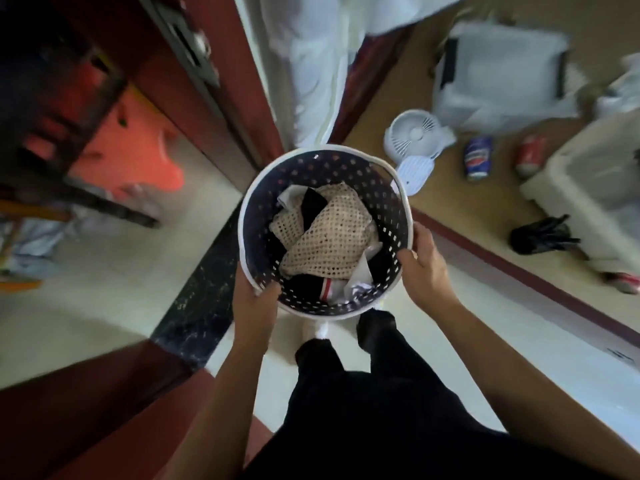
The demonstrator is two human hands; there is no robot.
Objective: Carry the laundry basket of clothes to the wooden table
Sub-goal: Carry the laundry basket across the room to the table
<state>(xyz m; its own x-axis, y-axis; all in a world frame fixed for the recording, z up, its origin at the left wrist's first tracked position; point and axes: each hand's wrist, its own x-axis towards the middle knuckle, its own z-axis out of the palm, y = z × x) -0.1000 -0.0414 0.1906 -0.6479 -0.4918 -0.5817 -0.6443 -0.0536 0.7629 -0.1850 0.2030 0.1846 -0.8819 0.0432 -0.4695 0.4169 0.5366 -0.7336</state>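
Laundry basket [398, 216] holding beige mesh garment [329, 233] and dark clothes [311, 202], left hand [254, 299] and right hand [424, 265] fingers clamping its rim

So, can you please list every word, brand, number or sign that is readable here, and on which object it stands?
None can be read.
Blue can: a label with a white band, lettering too blurred.
Red can: markings too blurred.
Laundry basket, clothes, white fan: no text visible.

Pale tile floor [114, 271] fills the lower frame. At upper right, tan flooring [446, 188] carries a white fan [414, 136], two cans [478, 159] and a black bag [540, 235].
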